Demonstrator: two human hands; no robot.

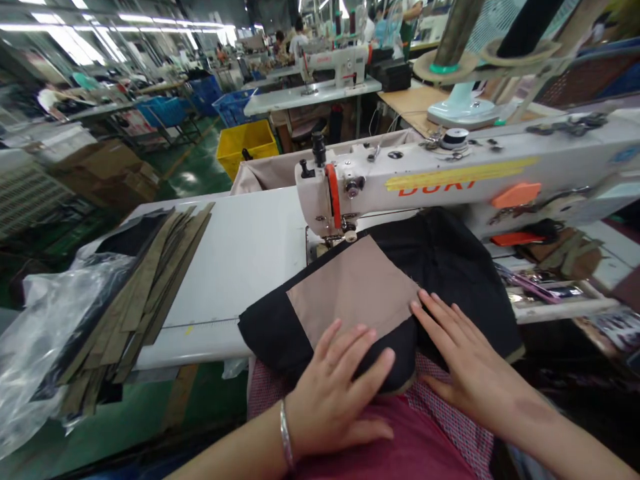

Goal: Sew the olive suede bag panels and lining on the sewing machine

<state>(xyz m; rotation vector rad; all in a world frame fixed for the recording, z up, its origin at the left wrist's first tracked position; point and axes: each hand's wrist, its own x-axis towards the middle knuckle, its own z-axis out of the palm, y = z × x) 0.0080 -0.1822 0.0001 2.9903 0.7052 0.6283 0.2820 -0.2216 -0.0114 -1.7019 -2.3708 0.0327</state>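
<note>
Black fabric (450, 267) lies across the front of a white sewing machine (350, 180), its upper edge beneath the needle area. On top of it rests a pinkish-beige rectangular piece (353, 287), tilted. My left hand (340, 390), with a bracelet at the wrist, has its fingers spread over the lower edge of the beige piece and the black fabric. The fingertips of my right hand (457, 350) touch the right corner of the beige piece; its fingers are stretched out on the black fabric. Neither hand grips anything.
Olive and black strips (145, 287) lie on the table's left end beside clear plastic (65, 327). A tray of small tools (555, 293) is at the right. Thread cones (450, 40) and a fan stand behind the machine. A yellow bin (247, 150) and people are farther back.
</note>
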